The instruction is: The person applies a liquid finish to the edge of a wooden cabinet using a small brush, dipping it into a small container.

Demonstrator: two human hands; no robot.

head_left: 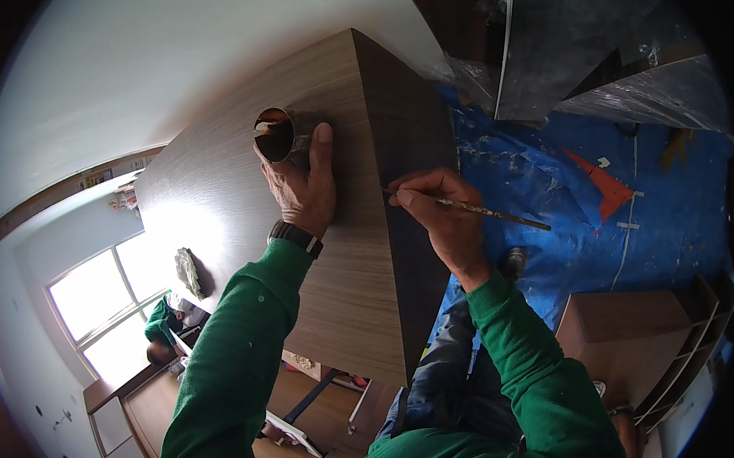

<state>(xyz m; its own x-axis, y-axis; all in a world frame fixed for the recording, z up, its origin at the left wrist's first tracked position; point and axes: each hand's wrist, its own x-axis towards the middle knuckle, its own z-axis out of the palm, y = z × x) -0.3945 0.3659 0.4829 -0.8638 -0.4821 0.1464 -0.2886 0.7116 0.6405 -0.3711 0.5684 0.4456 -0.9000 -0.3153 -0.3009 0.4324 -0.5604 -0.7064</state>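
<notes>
A large wood-grain panelled cabinet [337, 288] fills the middle, its edge running down between my two hands. My left hand [303, 183] is wrapped round a small metal can [303, 127] against the broad wood-grain face. The can's open mouth shows a dark inside with something pale in it. My right hand [440, 218] pinches a thin, paint-spotted brush [501, 215] near its front end, the handle pointing away to the right. Its tip is at or very near the cabinet's edge; my fingers partly hide it, so contact is unclear.
A crumpled rag [189, 274] lies on the cabinet's left part. Blue sheeting [540, 262] covers the floor, with an orange-red triangular piece [609, 190] on it. Plastic-wrapped dark panels [580, 48] stand upper right, a brown cabinet [617, 333] lower right. Another person [170, 319] is near the window.
</notes>
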